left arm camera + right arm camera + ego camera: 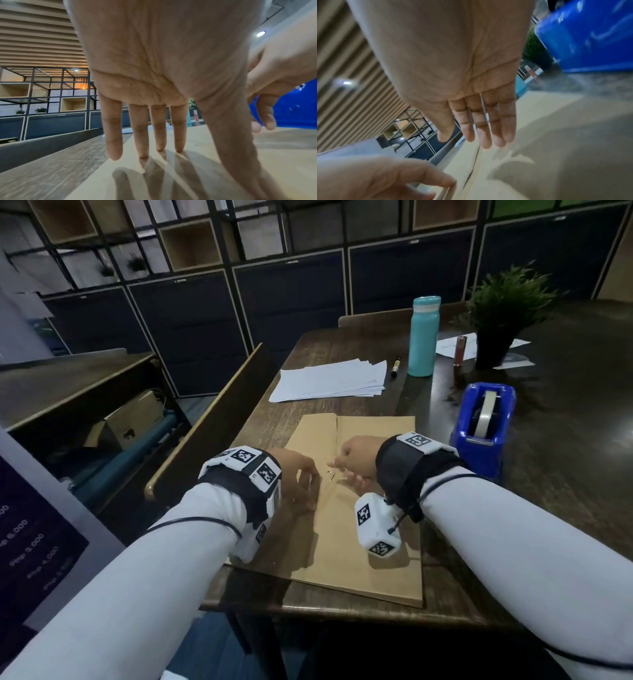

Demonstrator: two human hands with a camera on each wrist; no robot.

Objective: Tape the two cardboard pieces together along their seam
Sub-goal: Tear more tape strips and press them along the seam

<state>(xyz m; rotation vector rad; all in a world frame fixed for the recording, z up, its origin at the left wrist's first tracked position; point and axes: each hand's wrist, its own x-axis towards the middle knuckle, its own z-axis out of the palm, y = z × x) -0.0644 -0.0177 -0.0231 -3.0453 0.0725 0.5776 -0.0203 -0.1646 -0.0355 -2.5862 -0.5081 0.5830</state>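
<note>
- Cardboard pieces (pixel 359 542) lie flat on the table (pixel 342 350), just beside the blue tape dispenser (pixel 484 422), seam (pixel 336 433) between them.
- Left hand (pixel 294 477) presses down with straight fingers; right hand (pixel 352 463) hovers, holding nothing.
- Risk: pieces may slide apart if the pressing eases, so the tape lands crooked.

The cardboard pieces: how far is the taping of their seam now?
Done: the two cardboard pieces lie side by side, seam closed. In hand: left hand presses the left piece with straight fingers; right hand works at the seam, where clear tape seems to glint. Left: the seam's far part looks bare; tape dispenser stands ready.
</note>
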